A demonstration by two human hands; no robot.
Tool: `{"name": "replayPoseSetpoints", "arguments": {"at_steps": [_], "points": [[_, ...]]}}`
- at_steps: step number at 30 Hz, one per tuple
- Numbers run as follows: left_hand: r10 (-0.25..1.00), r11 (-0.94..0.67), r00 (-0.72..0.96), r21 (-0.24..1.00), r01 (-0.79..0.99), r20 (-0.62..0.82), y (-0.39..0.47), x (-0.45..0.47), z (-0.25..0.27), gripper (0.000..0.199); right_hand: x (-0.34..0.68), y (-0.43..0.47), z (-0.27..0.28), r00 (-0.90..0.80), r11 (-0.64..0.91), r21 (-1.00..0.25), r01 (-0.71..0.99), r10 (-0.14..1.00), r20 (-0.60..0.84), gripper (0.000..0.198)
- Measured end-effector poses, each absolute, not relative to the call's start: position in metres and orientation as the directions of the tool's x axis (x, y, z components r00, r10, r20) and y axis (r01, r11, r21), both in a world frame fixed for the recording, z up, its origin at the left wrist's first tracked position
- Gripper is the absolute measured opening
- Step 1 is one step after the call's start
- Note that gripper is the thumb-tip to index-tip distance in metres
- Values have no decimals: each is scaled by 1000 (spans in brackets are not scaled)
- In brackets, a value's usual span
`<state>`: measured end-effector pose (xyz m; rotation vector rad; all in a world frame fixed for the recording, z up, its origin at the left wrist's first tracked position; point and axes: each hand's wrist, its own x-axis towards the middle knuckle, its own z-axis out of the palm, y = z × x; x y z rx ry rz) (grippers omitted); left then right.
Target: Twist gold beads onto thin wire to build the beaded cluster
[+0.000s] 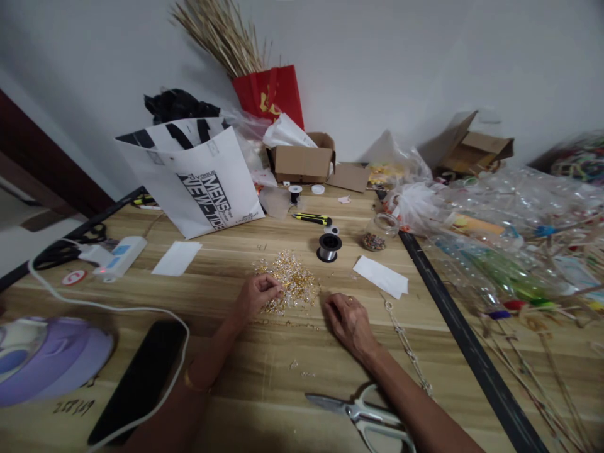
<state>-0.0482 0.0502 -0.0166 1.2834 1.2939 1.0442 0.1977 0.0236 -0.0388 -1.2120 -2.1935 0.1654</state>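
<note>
Left hand [259, 292]: bare; slim fingers, narrow wrist.
Left forearm [223, 349]: bare between wrist and bracelet; widens away from the hand.
Bracelet [189, 381]: thin, curved, yellowish-gold band; located on the left forearm, well back from the hand, on the elbow side; surface detail too blurred to read.
Left arm behind bracelet: in shadow; covering cannot be determined.
Right hand [348, 321]: slim fingers, rounded knuckles.
Ring [350, 300]: small, gold-toned; fitted to one finger of the right hand; setting too small to identify.
Right forearm [415, 399]: bare; broadens behind the wrist.
</note>
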Motion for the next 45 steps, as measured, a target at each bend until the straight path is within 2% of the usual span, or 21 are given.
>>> {"name": "replayPoseSetpoints", "arguments": {"at_steps": [7, 14, 33, 45], "points": [[996, 66, 45, 993, 97, -71, 51, -49, -20, 27, 197, 23, -38, -387, 560, -386, 733, 810, 440, 13], [997, 18, 70, 987, 160, -30, 49, -48, -21, 23, 197, 24, -38, -387, 570, -385, 725, 801, 457, 13], [992, 57, 100, 981, 184, -77, 47, -48, -16, 23, 197, 23, -39, -389, 565, -394, 725, 808, 442, 14], [988, 81, 119, 989, 126, -96, 49, -51, -14, 24, 197, 24, -40, -388, 566, -379, 732, 803, 452, 15]]}}
